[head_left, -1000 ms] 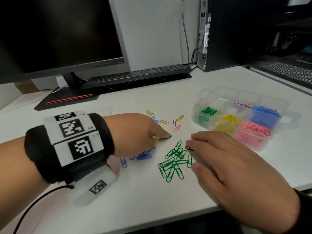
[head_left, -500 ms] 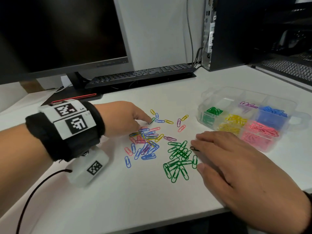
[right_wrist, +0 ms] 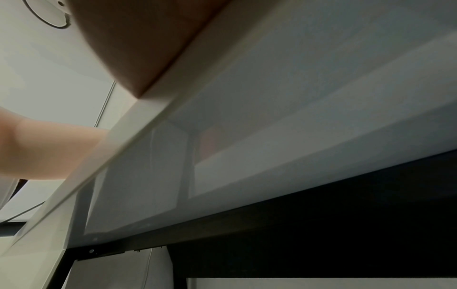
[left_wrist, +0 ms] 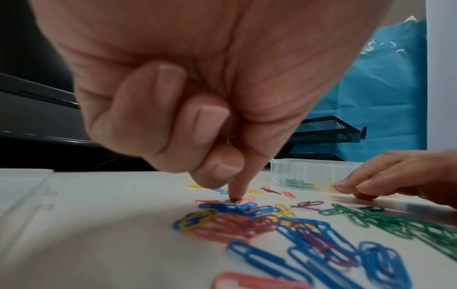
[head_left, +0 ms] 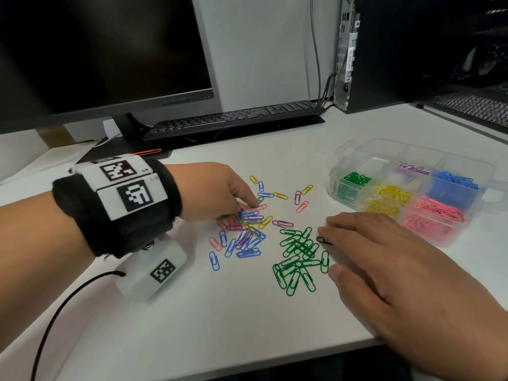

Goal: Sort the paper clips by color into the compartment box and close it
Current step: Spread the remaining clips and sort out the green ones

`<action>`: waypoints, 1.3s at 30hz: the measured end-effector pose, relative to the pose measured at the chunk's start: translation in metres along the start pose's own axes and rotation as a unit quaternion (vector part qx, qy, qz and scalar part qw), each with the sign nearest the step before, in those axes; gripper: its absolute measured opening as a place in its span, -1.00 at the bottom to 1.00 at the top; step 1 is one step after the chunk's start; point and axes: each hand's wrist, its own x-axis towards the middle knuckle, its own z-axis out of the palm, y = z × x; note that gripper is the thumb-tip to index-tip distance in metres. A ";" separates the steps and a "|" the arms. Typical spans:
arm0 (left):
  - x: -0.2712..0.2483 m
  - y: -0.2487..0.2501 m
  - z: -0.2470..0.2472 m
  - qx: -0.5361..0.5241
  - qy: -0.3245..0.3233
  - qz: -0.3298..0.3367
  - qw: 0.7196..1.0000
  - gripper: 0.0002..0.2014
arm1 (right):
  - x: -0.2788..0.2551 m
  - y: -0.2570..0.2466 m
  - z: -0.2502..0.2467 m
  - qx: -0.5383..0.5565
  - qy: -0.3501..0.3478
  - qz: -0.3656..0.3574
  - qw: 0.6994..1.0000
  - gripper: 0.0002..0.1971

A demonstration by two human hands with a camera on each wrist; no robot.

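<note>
My left hand (head_left: 247,200) has its index finger straight and pressing a green clip (head_left: 260,199) onto the table at the far edge of a mixed pile (head_left: 244,229) of blue, pink, yellow and purple clips. In the left wrist view the index fingertip (left_wrist: 237,192) stands on that clip while the other fingers curl into the palm. My right hand (head_left: 371,243) lies flat beside a pile of green clips (head_left: 299,257), one dark clip (head_left: 323,240) at its fingertips. The clear compartment box (head_left: 357,149) stands open at the right, holding green, yellow, pink, blue and purple clips. The right wrist view shows only the table's underside.
Several loose clips (head_left: 280,196) lie scattered beyond the piles. A keyboard (head_left: 233,116) and monitor (head_left: 96,50) stand at the back, a computer tower (head_left: 384,50) at the back right. The table's front edge (head_left: 247,369) runs under my right forearm.
My left hand has drawn back from the green pile's edge to the scattered clips, uncovering the mixed pile, and now presses one green clip. The right hand has stayed flat.
</note>
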 end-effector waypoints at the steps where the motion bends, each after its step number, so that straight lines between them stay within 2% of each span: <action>1: 0.001 0.004 0.001 0.004 0.004 0.010 1.000 -0.67 | 0.000 0.000 0.000 0.002 0.001 0.000 1.000 -0.66; 5: 0.005 0.020 0.004 -0.004 0.009 0.034 0.999 -0.67 | 0.000 -0.002 -0.001 -0.004 0.001 -0.001 1.000 -0.68; 9: 0.000 0.034 0.007 -0.032 -0.035 0.078 0.996 -0.65 | -0.001 -0.002 -0.001 -0.004 0.009 0.002 1.000 -0.69; 11: -0.006 0.030 0.005 -0.051 -0.037 0.084 0.994 -0.65 | -0.001 -0.003 -0.002 -0.002 0.010 0.002 1.000 -0.68; 16: -0.018 0.005 0.002 -0.044 0.020 0.049 0.998 -0.65 | 0.000 0.000 -0.001 -0.002 0.000 -0.001 1.000 -0.66; 20: -0.024 -0.003 0.012 -0.063 -0.023 0.029 0.997 -0.62 | 0.000 -0.001 -0.002 0.010 -0.008 0.001 1.000 -0.64; 26: -0.026 0.010 0.018 0.030 -0.031 0.082 0.996 -0.54 | 0.002 -0.002 -0.004 0.017 -0.018 -0.008 1.000 -0.64; 29: -0.023 0.012 0.018 0.086 -0.007 0.074 0.994 -0.52 | 0.003 -0.004 -0.007 0.025 -0.031 -0.006 0.999 -0.63; 31: -0.027 0.012 0.012 0.081 0.016 0.060 0.995 -0.54 | 0.004 -0.004 -0.009 0.043 -0.047 0.001 0.998 -0.61; 35: -0.041 0.006 -0.007 -0.008 0.065 0.039 0.997 -0.60 | 0.014 -0.004 -0.022 0.092 -0.094 0.011 0.991 -0.49; 39: -0.046 -0.009 -0.021 -0.121 0.127 0.040 0.984 -0.69 | 0.034 -0.018 -0.035 0.022 -0.194 -0.006 0.981 -0.23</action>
